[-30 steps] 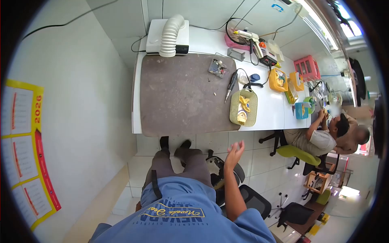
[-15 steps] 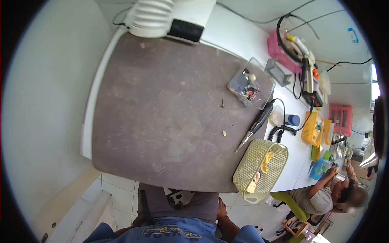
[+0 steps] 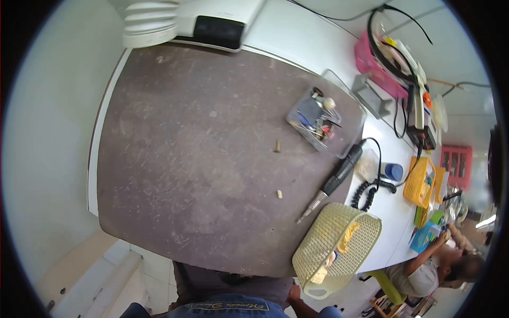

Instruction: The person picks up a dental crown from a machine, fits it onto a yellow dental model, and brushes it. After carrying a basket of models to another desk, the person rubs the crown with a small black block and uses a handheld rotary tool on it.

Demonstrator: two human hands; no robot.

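Note:
My right hand rests low beside my thigh, next to the woven basket; its fingers are mostly hidden. My left hand is out of sight, with just a sliver of skin at my left side. Yellowish pieces lie inside the basket. A dark handpiece with a metal tip points toward me on the brown work surface. Near it lie a small pale piece and a small brass-coloured bit. A clear plastic box holds several small burs and tools.
A white device with a dark panel and a ribbed white hose end stand at the back left. Along the right are a pink bin, a grey stand, a blue-capped jar and a yellow basket. Another person sits far right.
The view has shifted, so the bench and its things sit lower and mostly farther left in the frame. Nothing on the bench has visibly been moved. My right hand stays beside my thigh.

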